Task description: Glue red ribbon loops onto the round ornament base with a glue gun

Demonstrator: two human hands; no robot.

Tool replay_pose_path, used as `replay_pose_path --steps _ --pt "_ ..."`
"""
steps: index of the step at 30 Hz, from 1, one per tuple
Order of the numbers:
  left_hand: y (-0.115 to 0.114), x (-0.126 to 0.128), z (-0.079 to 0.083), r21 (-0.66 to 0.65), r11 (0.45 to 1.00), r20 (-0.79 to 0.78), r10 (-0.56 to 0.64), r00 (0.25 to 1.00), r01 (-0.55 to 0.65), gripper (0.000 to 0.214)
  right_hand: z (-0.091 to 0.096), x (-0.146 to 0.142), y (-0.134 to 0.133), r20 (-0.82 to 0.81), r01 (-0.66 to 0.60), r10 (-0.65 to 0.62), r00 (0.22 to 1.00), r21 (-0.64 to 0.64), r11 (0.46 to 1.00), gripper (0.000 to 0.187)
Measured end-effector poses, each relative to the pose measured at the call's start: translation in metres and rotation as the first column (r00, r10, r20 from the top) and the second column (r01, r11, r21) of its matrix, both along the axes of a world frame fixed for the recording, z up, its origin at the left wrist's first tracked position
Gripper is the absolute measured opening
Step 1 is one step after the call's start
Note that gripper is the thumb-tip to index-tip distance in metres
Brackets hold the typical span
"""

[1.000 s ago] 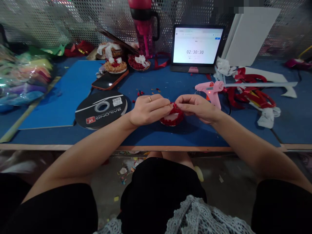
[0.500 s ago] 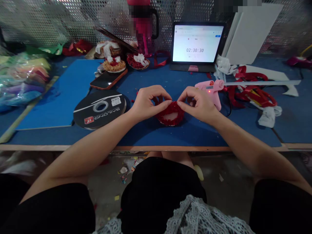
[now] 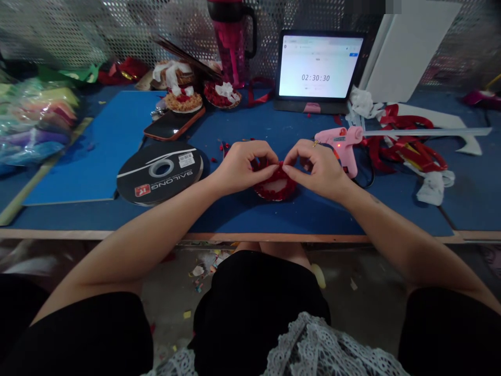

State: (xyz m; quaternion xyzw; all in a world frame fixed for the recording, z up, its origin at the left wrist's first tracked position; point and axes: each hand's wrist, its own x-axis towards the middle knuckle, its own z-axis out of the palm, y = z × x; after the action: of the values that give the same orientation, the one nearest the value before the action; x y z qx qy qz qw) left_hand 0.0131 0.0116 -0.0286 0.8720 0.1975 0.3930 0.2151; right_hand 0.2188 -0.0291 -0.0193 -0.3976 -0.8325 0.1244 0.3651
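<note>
A blue work table point(image 3: 274, 214) backs onto a perforated metal screen. Near its front edge, the left hand point(image 3: 238, 167) and right hand point(image 3: 317, 167) each pinch the far rim of a small red ruffled ring point(image 3: 274, 185). A pink glue gun point(image 3: 340, 142) lies just right; a black ribbon spool point(image 3: 160, 172) sits left.

The ribbon spool point(image 3: 160, 172) lies left of the ruffled ring point(image 3: 274, 192), the glue gun point(image 3: 340, 140) right. Behind them stand the tablet point(image 3: 320, 68) and phone point(image 3: 174, 123).
</note>
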Motion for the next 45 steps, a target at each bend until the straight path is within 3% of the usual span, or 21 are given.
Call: replay_pose_path --steps 15,23,29,35,45 --pt "0.002 0.0 -0.001 -0.001 1.0 -0.058 0.003 0.998 -0.003 0.014 -0.003 0.003 0.003 0.027 -0.038 0.038 0.999 0.021 0.999 0.007" --pt "0.007 -0.003 -0.002 0.035 0.986 -0.075 0.165 0.983 -0.163 0.013 -0.007 0.009 0.007 0.062 -0.004 0.005 0.998 -0.01 1.0 0.009" --pt "0.013 -0.003 -0.01 0.126 0.975 -0.178 0.206 0.962 -0.185 0.013 -0.01 0.006 0.002 0.195 -0.007 0.005 0.981 0.008 1.0 0.007" --pt "0.011 -0.003 -0.01 0.108 0.973 -0.224 0.222 0.949 -0.202 0.015 -0.011 0.002 0.0 0.345 0.039 -0.058 0.937 0.061 0.997 0.005" --pt "0.01 -0.002 -0.009 0.112 0.971 -0.255 0.235 0.938 -0.213 0.015 -0.012 0.0 -0.003 0.43 0.06 -0.109 0.896 0.127 0.99 0.006"
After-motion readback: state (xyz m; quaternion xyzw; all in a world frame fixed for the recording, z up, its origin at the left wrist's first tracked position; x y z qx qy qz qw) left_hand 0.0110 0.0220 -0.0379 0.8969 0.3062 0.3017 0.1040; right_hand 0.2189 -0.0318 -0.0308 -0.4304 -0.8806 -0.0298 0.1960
